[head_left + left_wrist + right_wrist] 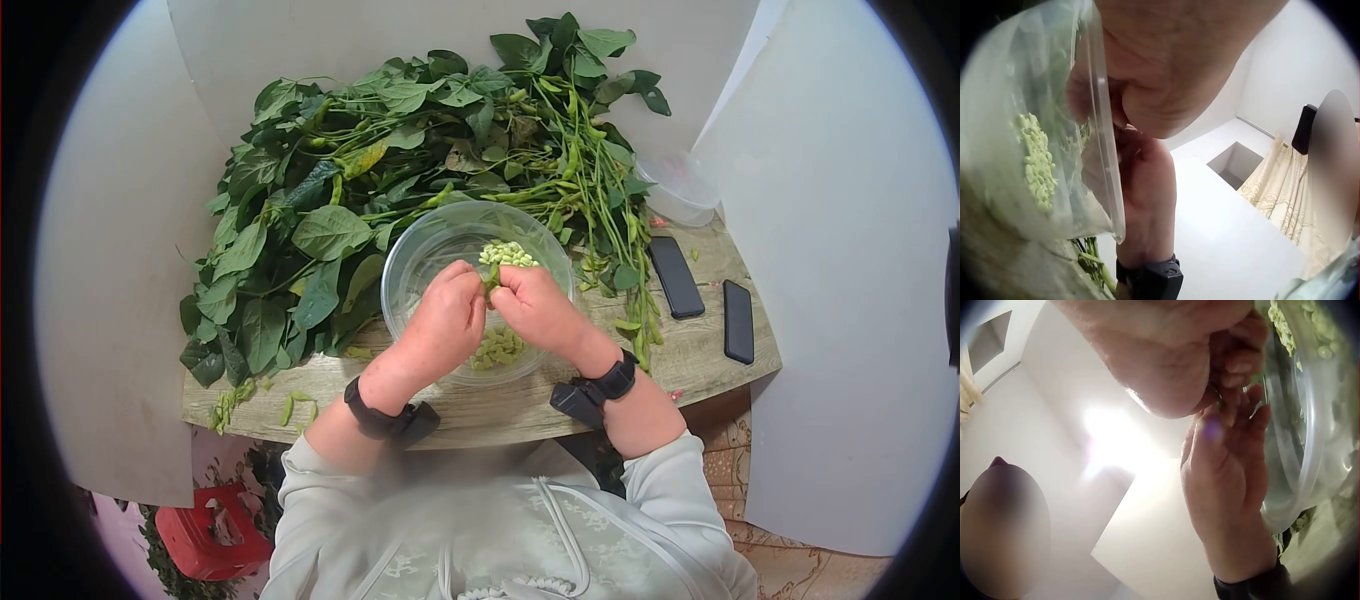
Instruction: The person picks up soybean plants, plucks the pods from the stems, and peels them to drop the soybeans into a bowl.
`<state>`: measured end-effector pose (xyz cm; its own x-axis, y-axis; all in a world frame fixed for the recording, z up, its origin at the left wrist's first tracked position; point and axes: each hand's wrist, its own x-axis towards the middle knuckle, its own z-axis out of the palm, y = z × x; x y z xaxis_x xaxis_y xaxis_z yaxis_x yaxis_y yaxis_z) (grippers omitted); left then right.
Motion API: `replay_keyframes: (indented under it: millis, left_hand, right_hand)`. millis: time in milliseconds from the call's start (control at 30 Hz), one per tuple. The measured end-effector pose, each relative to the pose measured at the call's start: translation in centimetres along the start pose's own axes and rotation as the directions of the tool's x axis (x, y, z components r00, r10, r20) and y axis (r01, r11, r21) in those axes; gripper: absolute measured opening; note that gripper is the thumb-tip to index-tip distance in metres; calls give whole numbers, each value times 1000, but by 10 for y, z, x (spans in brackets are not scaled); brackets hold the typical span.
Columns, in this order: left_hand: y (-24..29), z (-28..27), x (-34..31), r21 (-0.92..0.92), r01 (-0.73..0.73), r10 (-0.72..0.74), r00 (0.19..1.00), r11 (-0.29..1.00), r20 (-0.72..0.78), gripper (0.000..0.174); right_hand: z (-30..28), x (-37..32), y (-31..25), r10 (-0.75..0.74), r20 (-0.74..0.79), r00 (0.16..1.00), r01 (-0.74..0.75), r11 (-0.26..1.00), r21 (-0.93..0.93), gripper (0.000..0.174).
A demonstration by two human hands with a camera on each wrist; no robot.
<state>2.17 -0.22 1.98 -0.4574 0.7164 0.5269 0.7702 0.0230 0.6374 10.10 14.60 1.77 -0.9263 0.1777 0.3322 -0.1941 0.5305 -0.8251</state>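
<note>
Both hands meet over a clear plastic bowl (398, 255) in the head view. Between their fingertips is a small green bean pod (491, 279), pinched from one side by my left hand (445, 312) and from the other by my right hand (540, 308). Shelled pale green beans (508, 253) lie in the far part of the bowl. A heap of green pod pieces (497, 347) lies in its near part. The left wrist view shows beans (1038, 162) through the bowl wall, while the palms hide most of the pod in both wrist views.
A large pile of leafy bean plants (330, 230) covers the back and left of the wooden table (480, 428). Two black phones (677, 277) and a clear container (680, 190) are at the right. Loose pods (290, 408) lie front left. A red stool (205, 535) stands below.
</note>
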Motion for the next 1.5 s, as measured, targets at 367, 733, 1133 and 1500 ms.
replay_keyframes:
  millis: [367, 733, 1133, 1500]
  left_hand:
    - [3, -7, 1, -46, 77, -75, 996, 996, 42, 6]
    - [-3, -10, 3, -82, 134, -126, 988, 988, 95, 15]
    - [-22, -5, 2, -694, 533, -381, 842, 485, 381, 28]
    - [-10, -6, 3, -179, 213, -208, 977, 961, 49, 18]
  right_hand:
    - [-3, 0, -6, -31, -92, 995, 33, 999, 25, 16]
    - [-1, 0, -6, 86, -34, 996, -68, 930, 360, 14]
    - [-6, 1, 0, 170, 108, 980, -201, 800, 565, 18]
    - [-4, 4, 8, -43, -75, 996, 54, 987, 151, 23]
